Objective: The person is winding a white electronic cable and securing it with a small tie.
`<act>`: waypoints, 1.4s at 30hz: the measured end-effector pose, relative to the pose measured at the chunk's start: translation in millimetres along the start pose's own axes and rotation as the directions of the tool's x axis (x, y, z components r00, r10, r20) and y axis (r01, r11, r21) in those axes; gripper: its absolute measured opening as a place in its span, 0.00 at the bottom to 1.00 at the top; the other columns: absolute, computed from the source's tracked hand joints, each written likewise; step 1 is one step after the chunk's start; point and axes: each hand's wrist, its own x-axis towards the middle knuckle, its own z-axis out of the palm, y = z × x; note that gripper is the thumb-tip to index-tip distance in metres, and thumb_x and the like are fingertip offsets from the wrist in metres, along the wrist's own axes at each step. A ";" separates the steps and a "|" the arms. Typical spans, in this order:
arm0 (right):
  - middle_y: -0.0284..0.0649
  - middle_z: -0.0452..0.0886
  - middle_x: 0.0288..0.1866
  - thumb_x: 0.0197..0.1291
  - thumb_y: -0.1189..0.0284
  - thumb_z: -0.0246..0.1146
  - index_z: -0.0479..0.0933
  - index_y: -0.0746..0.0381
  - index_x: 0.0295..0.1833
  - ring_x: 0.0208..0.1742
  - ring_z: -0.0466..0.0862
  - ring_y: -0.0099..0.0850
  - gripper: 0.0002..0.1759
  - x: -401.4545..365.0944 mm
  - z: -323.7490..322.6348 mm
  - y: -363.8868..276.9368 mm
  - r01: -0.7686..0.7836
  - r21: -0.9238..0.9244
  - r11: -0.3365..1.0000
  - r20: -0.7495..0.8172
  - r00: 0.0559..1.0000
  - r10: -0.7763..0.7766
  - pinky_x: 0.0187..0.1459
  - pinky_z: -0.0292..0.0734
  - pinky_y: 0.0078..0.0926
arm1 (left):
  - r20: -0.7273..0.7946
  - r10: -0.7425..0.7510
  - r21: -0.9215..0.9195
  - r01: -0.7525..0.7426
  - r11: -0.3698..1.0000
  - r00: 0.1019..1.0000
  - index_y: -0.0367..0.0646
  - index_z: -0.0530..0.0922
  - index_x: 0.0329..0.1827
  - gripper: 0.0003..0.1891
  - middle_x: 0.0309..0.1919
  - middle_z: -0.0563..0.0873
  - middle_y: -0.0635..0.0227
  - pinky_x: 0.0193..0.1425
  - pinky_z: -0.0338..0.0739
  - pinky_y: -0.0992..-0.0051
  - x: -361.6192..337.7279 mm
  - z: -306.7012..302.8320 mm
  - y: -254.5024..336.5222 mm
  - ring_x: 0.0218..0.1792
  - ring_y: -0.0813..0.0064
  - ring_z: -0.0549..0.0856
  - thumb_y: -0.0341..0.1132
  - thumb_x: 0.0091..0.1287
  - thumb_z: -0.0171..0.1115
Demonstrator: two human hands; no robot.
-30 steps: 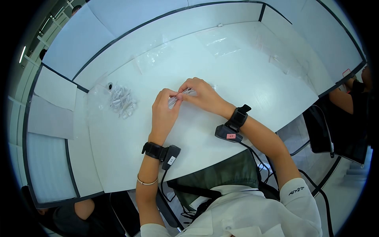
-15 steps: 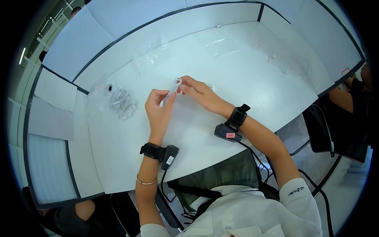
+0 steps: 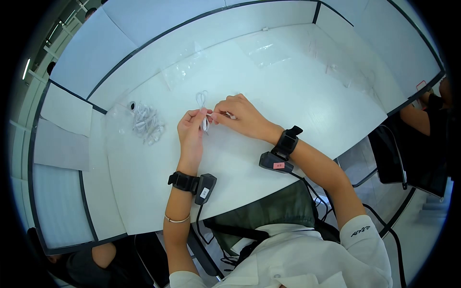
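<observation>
A white cable (image 3: 201,99) is folded into a looped bundle over the table, its loops sticking out above and below my left fingers. My left hand (image 3: 191,126) is closed, pinching the bundle near its middle between thumb and fingers. Close beside it on the right, my right hand (image 3: 242,114) is closed too, with thumb and forefinger on a thin white strand at the bundle's side. A small white piece shows under the right fingers; whether it is the cable's end I cannot make out.
Left of my hands lies a pile of white cables (image 3: 146,125) with a dark round piece (image 3: 132,105) at its top. Clear plastic bags (image 3: 269,54) lie toward the back. Low partition walls (image 3: 192,36) enclose the table (image 3: 307,120). Another person's arm (image 3: 415,120) shows at right.
The bundle now stands more upright in my left fingers, with its loops showing above and below. My right hand has come down from the top loop to the bundle's side and pinches a strand there.
</observation>
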 end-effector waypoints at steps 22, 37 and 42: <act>0.29 0.68 0.20 0.55 0.70 0.61 0.74 0.57 0.26 0.28 0.68 0.27 0.07 -2.8 4.5 -11.3 0.237 -0.092 0.967 -0.023 0.970 -0.240 0.44 0.62 0.26 | 0.020 -0.081 -0.026 0.081 0.996 0.997 0.34 0.77 0.41 0.08 0.39 0.83 0.63 0.45 0.73 0.80 1.9 -3.0 -5.2 0.37 0.81 0.80 0.32 0.68 0.57; 0.27 0.75 0.27 0.53 0.70 0.64 0.77 0.57 0.30 0.37 0.73 0.27 0.04 -1.7 -2.0 -12.3 0.268 -0.308 0.913 -0.174 0.927 -0.331 0.53 0.62 0.31 | -0.002 -0.074 -0.094 0.073 0.993 0.997 0.35 0.76 0.41 0.08 0.40 0.82 0.64 0.44 0.72 0.80 6.1 -10.1 -7.4 0.36 0.82 0.78 0.33 0.68 0.57; 0.30 0.77 0.32 0.51 0.72 0.65 0.77 0.57 0.30 0.41 0.75 0.30 0.03 0.4 -2.0 -11.6 0.238 -0.281 0.930 -0.270 0.910 -0.315 0.54 0.63 0.32 | -0.007 -0.060 -0.116 0.059 0.992 0.998 0.35 0.76 0.41 0.09 0.38 0.81 0.65 0.42 0.71 0.81 5.6 -9.6 -7.4 0.35 0.82 0.78 0.33 0.68 0.58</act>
